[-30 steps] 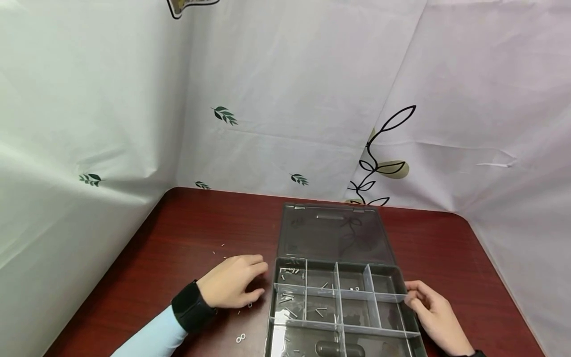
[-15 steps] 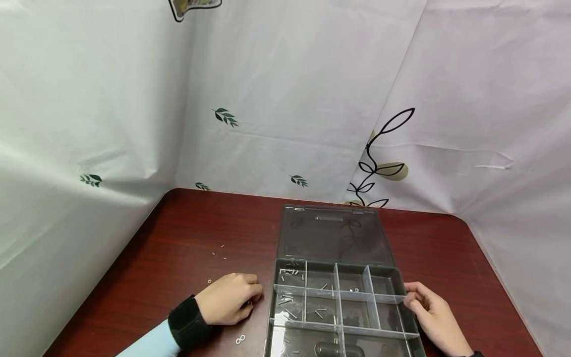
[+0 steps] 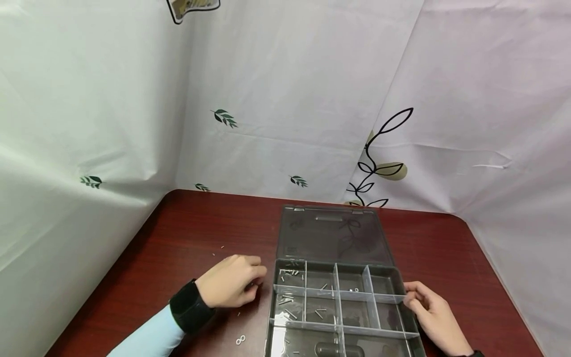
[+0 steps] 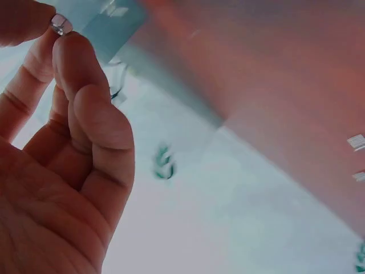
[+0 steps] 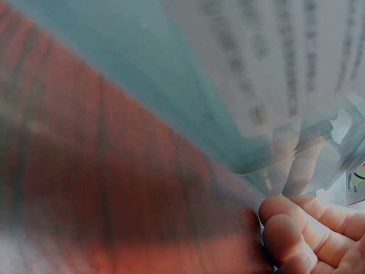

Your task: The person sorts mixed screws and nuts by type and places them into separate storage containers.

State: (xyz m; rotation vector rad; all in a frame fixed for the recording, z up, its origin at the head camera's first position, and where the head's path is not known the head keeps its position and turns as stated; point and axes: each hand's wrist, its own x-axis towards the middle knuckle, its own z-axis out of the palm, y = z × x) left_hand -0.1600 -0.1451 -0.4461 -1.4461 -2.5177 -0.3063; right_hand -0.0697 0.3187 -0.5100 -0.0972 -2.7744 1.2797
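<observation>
My left hand (image 3: 234, 282) is left of the compartment box (image 3: 336, 297), low over the table. Its thumb and a fingertip pinch a small shiny metal ring (image 4: 61, 24), seen in the left wrist view; in the head view the fingers hide it. The grey see-through box lies with its lid (image 3: 334, 235) folded back. My right hand (image 3: 434, 317) rests at the right side of the box, loosely bent fingertips (image 5: 279, 208) against the outer wall. Two metal rings (image 3: 241, 339) lie on the table below the left hand.
Thin dividers split the box; short metal pins (image 3: 291, 314) lie in the left compartments and a few small parts (image 3: 354, 290) in a back one. Tiny pieces (image 3: 218, 250) lie on the dark red table (image 3: 200, 223) beyond the left hand. White patterned cloth (image 3: 276, 99) walls surround it.
My left hand came down toward me over a ring on the table, then rose back with its fingers closed; that ring no longer shows there. The right hand stayed at the box.
</observation>
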